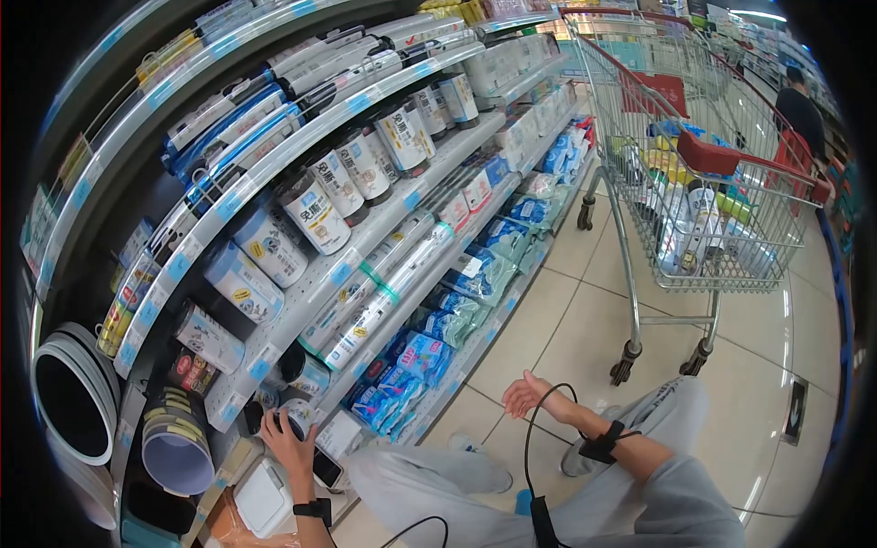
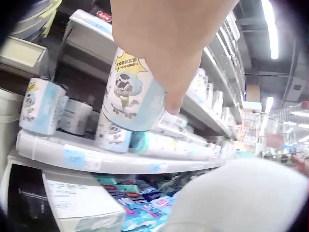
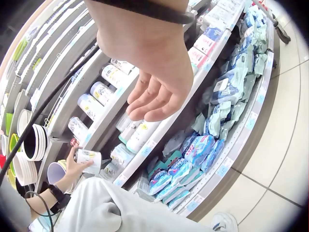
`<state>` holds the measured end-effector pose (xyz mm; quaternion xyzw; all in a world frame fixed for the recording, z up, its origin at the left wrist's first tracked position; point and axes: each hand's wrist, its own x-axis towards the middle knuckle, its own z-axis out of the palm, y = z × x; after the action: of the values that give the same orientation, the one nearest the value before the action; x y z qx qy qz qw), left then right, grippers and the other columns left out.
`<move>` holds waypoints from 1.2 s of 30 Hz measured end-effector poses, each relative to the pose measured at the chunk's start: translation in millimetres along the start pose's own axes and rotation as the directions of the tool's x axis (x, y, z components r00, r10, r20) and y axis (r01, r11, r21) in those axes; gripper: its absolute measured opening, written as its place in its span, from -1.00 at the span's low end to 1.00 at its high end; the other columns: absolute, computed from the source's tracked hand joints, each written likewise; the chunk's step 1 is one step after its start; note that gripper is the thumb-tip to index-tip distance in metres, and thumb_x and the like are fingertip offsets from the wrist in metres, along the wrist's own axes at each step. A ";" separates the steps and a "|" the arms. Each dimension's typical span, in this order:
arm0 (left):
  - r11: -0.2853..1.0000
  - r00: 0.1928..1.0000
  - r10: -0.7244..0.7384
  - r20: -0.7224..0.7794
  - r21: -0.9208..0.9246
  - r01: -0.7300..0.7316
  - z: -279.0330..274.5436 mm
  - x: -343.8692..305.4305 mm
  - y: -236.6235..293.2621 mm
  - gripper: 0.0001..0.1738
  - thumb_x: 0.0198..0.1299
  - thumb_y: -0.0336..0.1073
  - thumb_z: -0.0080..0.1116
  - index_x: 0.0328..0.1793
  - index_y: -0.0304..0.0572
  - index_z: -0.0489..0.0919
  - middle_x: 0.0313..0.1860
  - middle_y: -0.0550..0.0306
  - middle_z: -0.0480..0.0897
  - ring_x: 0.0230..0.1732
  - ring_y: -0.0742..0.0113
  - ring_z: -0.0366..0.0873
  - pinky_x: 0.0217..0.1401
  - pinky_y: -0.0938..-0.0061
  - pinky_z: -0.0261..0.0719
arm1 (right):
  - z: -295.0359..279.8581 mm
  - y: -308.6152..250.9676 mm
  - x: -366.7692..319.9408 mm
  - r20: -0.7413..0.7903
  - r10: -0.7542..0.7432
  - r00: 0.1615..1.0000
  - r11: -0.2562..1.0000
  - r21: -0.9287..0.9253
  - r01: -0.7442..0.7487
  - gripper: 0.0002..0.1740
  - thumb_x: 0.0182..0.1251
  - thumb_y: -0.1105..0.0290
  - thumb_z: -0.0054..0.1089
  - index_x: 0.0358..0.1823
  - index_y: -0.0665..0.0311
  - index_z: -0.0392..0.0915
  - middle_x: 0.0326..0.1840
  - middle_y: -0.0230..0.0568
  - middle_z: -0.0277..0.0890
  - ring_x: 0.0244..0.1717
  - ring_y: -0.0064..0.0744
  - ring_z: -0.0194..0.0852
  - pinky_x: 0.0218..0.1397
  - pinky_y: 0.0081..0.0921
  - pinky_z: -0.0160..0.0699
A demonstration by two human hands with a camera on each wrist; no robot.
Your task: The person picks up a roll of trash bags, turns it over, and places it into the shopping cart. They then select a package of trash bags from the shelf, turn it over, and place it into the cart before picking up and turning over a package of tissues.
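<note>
My left hand (image 1: 290, 449) grips a white and light-blue roll with a cartoon figure, at the lower shelf's near end. In the left wrist view the roll (image 2: 133, 94) hangs tilted under the hand (image 2: 166, 34), just in front of similar rolls (image 2: 41, 106) on the shelf. The right wrist view shows the left hand (image 3: 72, 166) round the roll (image 3: 90, 161). My right hand (image 1: 546, 402) is held in the air above my knees, holding nothing, its fingers loosely bent; it also shows large in the right wrist view (image 3: 149, 77).
Shelves of wrapped rolls run along the left, with blue packets (image 1: 425, 356) on the bottom shelf (image 1: 475, 352). A loaded shopping cart (image 1: 703, 210) stands at the right. Nested bins (image 1: 178, 447) and a white lidded box (image 1: 265, 498) lie lower left. A person stands far right.
</note>
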<state>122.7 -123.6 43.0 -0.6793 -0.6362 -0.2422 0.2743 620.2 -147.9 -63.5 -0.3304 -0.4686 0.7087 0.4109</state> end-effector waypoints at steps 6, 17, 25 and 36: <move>0.847 0.987 0.155 -0.031 -0.510 -0.149 -41.2 36.3 83.3 -0.17 -0.32 -0.24 0.62 0.15 -0.23 0.44 0.19 -0.10 0.42 0.22 -0.06 0.38 0.29 0.20 0.34 | 8.3 4.8 9.2 0.040 0.031 0.999 0.999 -0.031 -0.030 -0.14 0.46 -0.36 -0.56 -0.05 0.29 0.52 -0.27 -0.18 0.62 -0.27 -0.42 0.60 -0.14 -0.52 0.53; -0.472 0.613 0.123 0.781 -0.497 0.728 81.2 16.7 297.8 -0.56 0.25 -0.18 0.29 0.18 -0.14 0.44 0.02 0.10 0.52 0.02 0.35 0.52 0.07 0.48 0.52 | 9.7 -2.0 2.6 -0.166 -0.267 0.949 0.952 0.108 0.287 0.02 0.35 -0.12 0.14 0.59 -0.04 -0.35 0.46 0.17 0.03 0.38 -0.02 0.28 0.32 -0.10 0.46; -0.142 0.745 0.230 0.626 -0.736 0.662 84.9 -48.4 312.5 -0.55 0.07 -0.41 0.41 0.08 -0.18 0.48 -0.05 0.21 0.53 0.01 0.44 0.48 0.11 0.51 0.46 | -4.8 59.5 8.0 -0.426 -0.119 0.897 0.993 -0.055 0.105 -0.04 0.22 0.32 0.40 0.56 0.18 -0.01 0.31 -0.23 0.35 0.30 -0.42 0.31 0.34 -0.45 0.32; -0.340 0.361 0.505 0.784 -0.204 0.918 92.3 -26.5 286.0 -0.40 0.29 -0.03 0.19 0.29 -0.20 0.29 0.16 0.04 0.46 0.17 0.33 0.51 0.12 0.44 0.56 | 23.5 4.8 20.3 -0.385 -0.221 0.896 0.973 -0.149 0.176 -0.05 0.12 0.48 0.37 0.53 0.20 0.03 0.24 -0.16 0.27 0.25 -0.35 0.30 0.34 -0.47 0.29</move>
<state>404.1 -91.6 -60.9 -0.3461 -0.3686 -0.3273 -0.7982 589.8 -140.1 -61.7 -0.4407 -0.4446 0.5536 0.5492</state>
